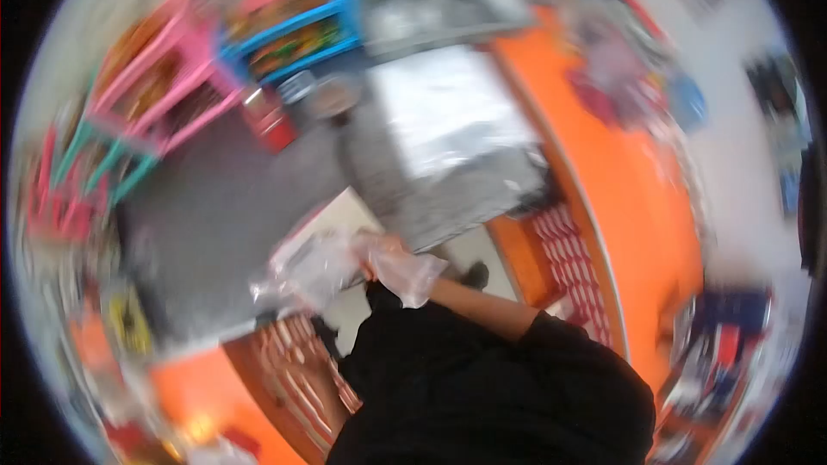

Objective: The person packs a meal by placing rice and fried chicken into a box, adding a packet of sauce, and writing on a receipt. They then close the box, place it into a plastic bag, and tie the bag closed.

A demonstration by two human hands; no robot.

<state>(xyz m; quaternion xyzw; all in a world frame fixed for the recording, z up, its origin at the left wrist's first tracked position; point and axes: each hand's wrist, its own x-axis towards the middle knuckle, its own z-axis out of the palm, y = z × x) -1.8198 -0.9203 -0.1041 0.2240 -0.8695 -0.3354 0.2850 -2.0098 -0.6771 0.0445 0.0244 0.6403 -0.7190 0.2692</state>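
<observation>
My right hand, in a loose clear plastic glove, has its fingers closed at the near edge of a pale, flat, box-like thing. Crumpled clear plastic covers the front of that thing, over the near edge of the dark grey counter. My left hand is low on the left, below the counter edge and close to a striped red-and-white cloth. Motion smears its fingers.
A silvery sheet lies on the counter's right half, with a metal tray behind. Pink and blue racks stand at the back left, near a red container. An orange counter runs along the right.
</observation>
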